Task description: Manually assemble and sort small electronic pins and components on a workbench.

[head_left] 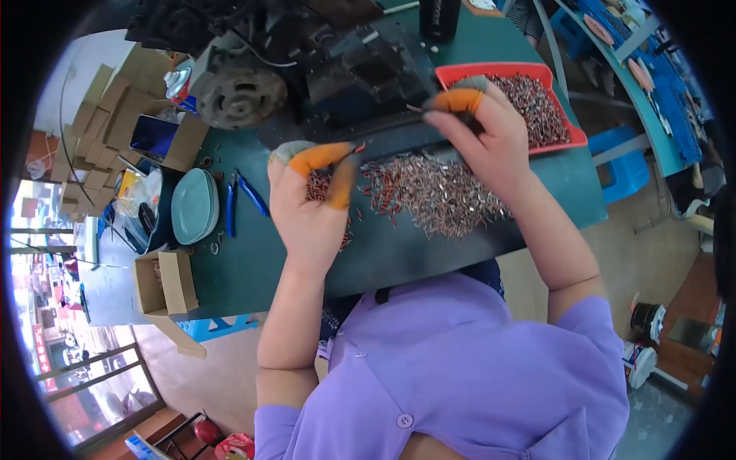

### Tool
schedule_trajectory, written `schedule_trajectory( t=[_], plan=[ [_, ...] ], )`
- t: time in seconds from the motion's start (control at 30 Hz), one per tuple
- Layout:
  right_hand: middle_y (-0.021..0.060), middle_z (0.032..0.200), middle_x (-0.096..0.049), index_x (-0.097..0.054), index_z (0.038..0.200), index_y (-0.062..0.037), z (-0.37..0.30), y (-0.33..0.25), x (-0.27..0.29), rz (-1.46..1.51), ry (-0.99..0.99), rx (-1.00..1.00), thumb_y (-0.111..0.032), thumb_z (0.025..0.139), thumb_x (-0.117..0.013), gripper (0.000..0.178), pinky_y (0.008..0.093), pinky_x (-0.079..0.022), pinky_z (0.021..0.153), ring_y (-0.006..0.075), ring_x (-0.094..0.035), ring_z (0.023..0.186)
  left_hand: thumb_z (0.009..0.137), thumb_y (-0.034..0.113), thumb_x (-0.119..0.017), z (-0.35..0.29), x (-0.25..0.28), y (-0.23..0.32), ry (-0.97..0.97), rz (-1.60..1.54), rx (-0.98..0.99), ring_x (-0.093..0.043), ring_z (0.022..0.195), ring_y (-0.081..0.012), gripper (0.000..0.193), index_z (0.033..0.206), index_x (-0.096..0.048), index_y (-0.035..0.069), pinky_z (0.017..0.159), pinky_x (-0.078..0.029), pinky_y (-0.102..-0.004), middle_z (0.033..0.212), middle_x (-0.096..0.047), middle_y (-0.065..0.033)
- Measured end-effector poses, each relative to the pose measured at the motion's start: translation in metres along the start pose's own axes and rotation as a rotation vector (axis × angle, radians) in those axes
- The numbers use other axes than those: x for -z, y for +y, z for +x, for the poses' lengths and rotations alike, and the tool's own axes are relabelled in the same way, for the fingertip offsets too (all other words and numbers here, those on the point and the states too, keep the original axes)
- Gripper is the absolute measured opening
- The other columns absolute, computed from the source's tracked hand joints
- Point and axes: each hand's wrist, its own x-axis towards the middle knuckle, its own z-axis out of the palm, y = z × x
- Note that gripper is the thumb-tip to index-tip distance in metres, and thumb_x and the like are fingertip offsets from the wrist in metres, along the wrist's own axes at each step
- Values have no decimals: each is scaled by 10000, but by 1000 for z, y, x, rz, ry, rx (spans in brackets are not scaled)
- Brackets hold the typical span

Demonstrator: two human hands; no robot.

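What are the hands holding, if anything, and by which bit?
The left hand and right hand each seem to pinch a tiny piece; which end is too small to tell.

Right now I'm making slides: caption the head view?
Left hand and right hand above a green table heaped with small parts.

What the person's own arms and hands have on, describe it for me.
The left hand and right hand both wear orange finger covers, darkened in places, and greyish ones beside them. The lavender sleeves are short, leaving the forearms bare. No watch or bracelet shows.
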Motion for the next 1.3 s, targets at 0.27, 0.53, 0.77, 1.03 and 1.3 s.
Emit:
schedule_trajectory(
  t=[0.27,0.53,0.77,1.03,1.3],
  plan=[
    [77,805,-589,-664,908,-15,56,26,-40,-65,276,-8,-146,822,-729,169,281,-454,645,187,-571,699,651,125,-821,71,-39,-26,352,583,-658,-535,860,-230,293,904,-681,174,760,-377,-358,918,-572,-3],
    [72,776,-625,-652,858,-5,73,30,-61,-44,288,-150,-160,816,-741,183,268,-464,620,139,-578,663,687,209,-803,99,-63,-50,413,627,-725,-531,858,-237,247,854,-624,172,750,-352,-390,936,-575,-8],
    [52,738,-630,-649,862,-3,75,33,-68,6,291,-260,-161,823,-736,184,256,-455,609,101,-561,649,672,201,-798,104,-66,-60,405,641,-743,-528,886,-240,251,827,-603,167,765,-357,-395,964,-584,-13],
    [-3,741,-631,-642,890,-8,74,37,-65,92,241,-328,-168,850,-719,182,217,-437,603,36,-524,664,668,203,-791,105,-68,-62,385,620,-742,-528,891,-239,244,825,-608,162,773,-355,-393,957,-603,-9],
    [-16,757,-640,-640,896,-4,76,34,-64,146,223,-363,-163,856,-716,180,197,-430,606,19,-521,676,665,227,-795,105,-71,-63,427,642,-745,-523,887,-241,250,810,-604,157,788,-348,-397,947,-606,-14]
  ],
)
